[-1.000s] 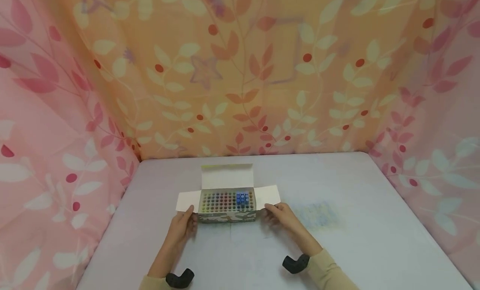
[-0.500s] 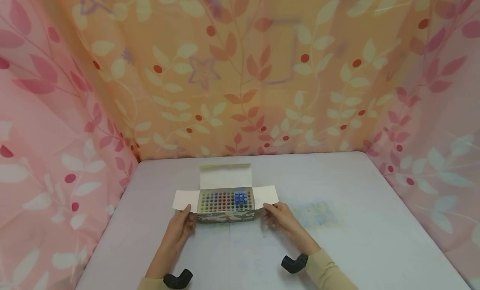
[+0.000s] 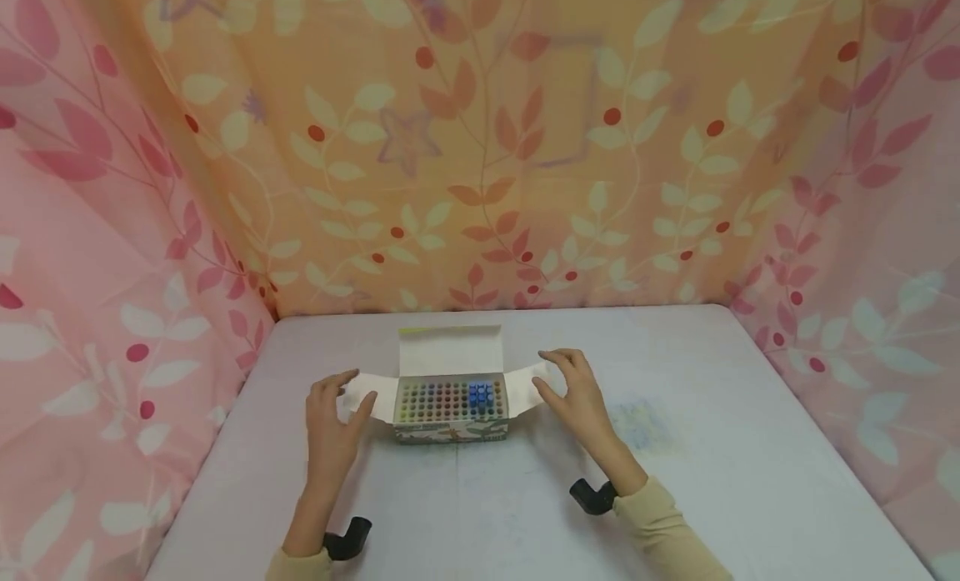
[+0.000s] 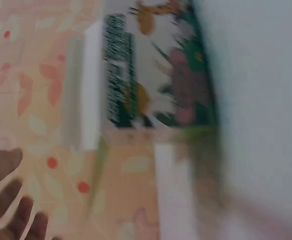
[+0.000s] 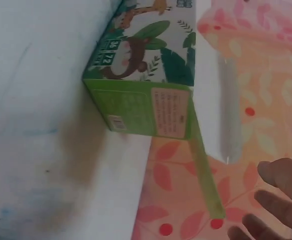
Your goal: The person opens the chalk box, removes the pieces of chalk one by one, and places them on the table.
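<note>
A cardboard box (image 3: 450,433) printed with cartoon animals and leaves stands on the table, its lid (image 3: 450,350) raised at the back. Rows of round coloured ends fill it; the blue pieces (image 3: 482,393) at right stand higher, and their kind is too small to tell. Beside the left side flap (image 3: 381,393) is my left hand (image 3: 330,431), thumb and fingers spread. My right hand (image 3: 581,406) has its thumb and fingers apart around the outer end of the right side flap (image 3: 522,391). Both wrist views show fingers clear of the box (image 4: 161,70), whose green end (image 5: 130,107) faces the right wrist camera.
The white table (image 3: 480,514) has a blue-yellow stain (image 3: 645,424) to the right of the box. Patterned curtains (image 3: 480,147) close off the back and both sides. A black curved piece sits at each wrist, the left one (image 3: 348,539) and the right one (image 3: 592,498).
Both hands have left the lower side corners of the box and moved up and outward to the side flaps, fingers spreading. The flaps now tilt upward; the box has stayed in place.
</note>
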A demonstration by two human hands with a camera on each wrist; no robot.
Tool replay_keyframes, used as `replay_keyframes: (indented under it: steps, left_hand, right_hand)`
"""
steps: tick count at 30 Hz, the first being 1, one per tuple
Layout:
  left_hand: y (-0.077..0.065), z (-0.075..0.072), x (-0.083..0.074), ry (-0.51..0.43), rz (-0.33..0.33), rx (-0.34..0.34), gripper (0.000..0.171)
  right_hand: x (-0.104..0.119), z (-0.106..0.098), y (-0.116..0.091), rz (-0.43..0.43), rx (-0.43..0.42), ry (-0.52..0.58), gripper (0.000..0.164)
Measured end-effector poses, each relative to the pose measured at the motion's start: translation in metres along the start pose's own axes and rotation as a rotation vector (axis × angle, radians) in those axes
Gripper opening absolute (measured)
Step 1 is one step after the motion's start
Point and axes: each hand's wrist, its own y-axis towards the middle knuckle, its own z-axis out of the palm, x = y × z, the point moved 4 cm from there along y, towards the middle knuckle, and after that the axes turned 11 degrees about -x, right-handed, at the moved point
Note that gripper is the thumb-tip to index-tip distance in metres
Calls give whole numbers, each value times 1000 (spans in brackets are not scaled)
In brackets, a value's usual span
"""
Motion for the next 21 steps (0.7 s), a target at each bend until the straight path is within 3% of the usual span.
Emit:
replay_keyframes:
  steps: [4,8,11,15,21]
  left_hand:
    - [3,22,-22,-7,150,177,34]
    - [3,54,-35,57,327,306,42]
    - [1,77,-35,137,418,368,54]
    - [-1,96,-28,238,420,435,64]
    - [-7,105,-14,326,367,514,67]
  right_hand:
    - [14,12,5,-39,53,-22,21]
    - [22,32,9,-64,134,14,15]
    - [23,48,12,-82,193,34,14]
    - [23,67,15,-95,233,37,13]
    - [20,84,16,-74,270,55,16]
